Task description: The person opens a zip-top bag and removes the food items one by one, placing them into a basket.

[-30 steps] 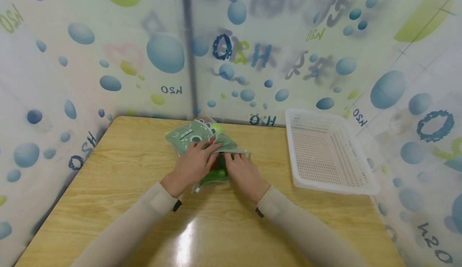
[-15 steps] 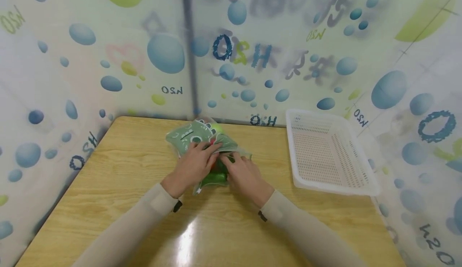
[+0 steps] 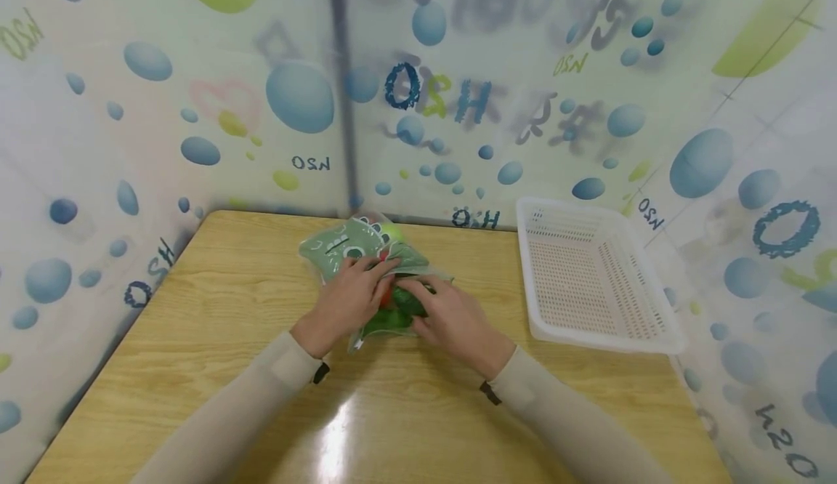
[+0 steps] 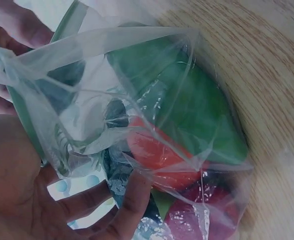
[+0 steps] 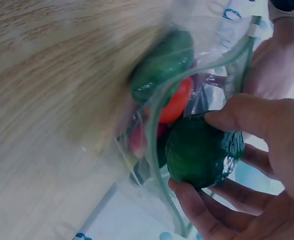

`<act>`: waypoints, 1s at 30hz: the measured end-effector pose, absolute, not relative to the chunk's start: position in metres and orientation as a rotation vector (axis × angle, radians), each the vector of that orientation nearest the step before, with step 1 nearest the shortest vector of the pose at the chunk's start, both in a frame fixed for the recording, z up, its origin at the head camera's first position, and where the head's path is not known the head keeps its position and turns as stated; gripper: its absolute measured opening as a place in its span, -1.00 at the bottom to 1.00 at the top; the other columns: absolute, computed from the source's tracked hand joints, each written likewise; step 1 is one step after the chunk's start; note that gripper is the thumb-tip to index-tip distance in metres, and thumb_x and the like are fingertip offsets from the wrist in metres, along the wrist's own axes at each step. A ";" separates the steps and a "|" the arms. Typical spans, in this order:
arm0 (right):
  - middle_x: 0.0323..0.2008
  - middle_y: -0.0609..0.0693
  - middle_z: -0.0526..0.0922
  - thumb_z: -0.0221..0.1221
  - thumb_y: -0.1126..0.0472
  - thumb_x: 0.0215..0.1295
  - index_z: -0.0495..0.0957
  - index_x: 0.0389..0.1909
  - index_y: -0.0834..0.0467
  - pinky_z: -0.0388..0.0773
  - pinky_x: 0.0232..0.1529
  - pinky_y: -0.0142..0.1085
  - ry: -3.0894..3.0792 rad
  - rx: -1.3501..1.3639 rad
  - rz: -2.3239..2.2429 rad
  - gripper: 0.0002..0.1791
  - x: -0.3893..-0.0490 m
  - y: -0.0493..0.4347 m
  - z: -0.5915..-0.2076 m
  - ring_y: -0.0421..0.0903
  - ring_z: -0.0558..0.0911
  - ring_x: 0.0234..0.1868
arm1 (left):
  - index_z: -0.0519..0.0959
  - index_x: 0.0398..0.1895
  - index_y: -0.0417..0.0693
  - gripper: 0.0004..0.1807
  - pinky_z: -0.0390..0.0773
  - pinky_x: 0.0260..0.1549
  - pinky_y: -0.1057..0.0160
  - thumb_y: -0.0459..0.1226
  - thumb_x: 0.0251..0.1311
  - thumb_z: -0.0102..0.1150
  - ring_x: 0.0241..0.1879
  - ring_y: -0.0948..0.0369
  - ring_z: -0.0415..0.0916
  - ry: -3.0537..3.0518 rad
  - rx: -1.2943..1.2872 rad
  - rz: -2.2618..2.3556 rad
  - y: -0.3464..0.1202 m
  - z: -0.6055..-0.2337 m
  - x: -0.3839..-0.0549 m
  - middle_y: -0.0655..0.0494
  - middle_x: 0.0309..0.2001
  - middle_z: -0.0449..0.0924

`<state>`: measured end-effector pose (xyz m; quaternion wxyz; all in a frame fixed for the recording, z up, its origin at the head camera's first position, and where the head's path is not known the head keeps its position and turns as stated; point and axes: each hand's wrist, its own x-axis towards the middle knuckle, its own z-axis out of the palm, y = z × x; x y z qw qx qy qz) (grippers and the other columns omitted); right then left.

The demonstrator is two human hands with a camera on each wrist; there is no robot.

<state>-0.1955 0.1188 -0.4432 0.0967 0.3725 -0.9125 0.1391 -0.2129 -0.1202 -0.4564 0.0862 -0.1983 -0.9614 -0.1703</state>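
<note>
The left hand (image 3: 349,296) holds the bag (image 3: 336,243), seemingly to steady it; at its mouth, the right hand (image 3: 458,320) grips an avocado (image 5: 199,155).

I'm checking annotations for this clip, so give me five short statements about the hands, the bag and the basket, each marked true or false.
1. The right hand holds a dark green, round item at the open mouth of the plastic bag. True.
2. The white basket stands on the table, apart from the bag. True.
3. The left hand is inside the basket. False: it is on the bag.
4. In the head view, the basket is to the left of the bag. False: it is to the right.
5. An orange-red item is inside the bag. True.
</note>
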 end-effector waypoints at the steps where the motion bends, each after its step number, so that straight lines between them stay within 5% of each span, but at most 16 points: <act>1: 0.38 0.20 0.76 0.60 0.17 0.47 0.58 0.64 0.02 0.92 0.00 0.00 -2.697 1.107 0.434 -0.24 -0.195 0.120 -0.441 0.11 0.88 0.14 | 0.62 0.66 0.01 -0.52 0.57 0.54 -0.29 -0.13 0.87 0.06 0.46 -0.25 0.66 -2.863 -0.587 -0.508 -0.120 -0.457 -0.213 -0.27 0.43 0.75; 8: 0.32 0.17 0.77 0.61 0.20 0.43 0.60 0.61 0.04 0.90 0.08 -0.09 -2.665 1.117 0.557 -0.24 -0.191 0.132 -0.422 0.02 0.88 0.07 | 0.62 0.66 -0.01 -0.52 0.60 0.50 -0.32 -0.12 0.86 0.08 0.45 -0.29 0.65 -2.860 -0.562 -0.543 -0.123 -0.457 -0.212 -0.30 0.45 0.74; 17: 0.26 0.24 0.76 0.60 0.23 0.41 0.57 0.59 0.09 0.86 -0.18 -0.09 -2.666 0.977 0.588 -0.24 -0.204 0.165 -0.386 0.01 0.84 -0.24 | 0.63 0.63 -0.09 -0.52 0.54 0.55 -0.31 -0.14 0.86 0.07 0.48 -0.27 0.66 -2.852 -0.595 -0.579 -0.126 -0.458 -0.211 -0.30 0.42 0.77; 30: 0.25 0.43 0.73 0.48 0.22 0.55 0.48 0.65 0.19 0.89 -0.02 0.21 -2.867 0.644 0.468 -0.27 -0.268 0.242 -0.363 0.35 0.84 0.05 | 0.63 0.63 -0.11 -0.51 0.54 0.55 -0.33 -0.14 0.86 0.07 0.47 -0.30 0.65 -2.868 -0.576 -0.604 -0.133 -0.459 -0.206 -0.31 0.44 0.75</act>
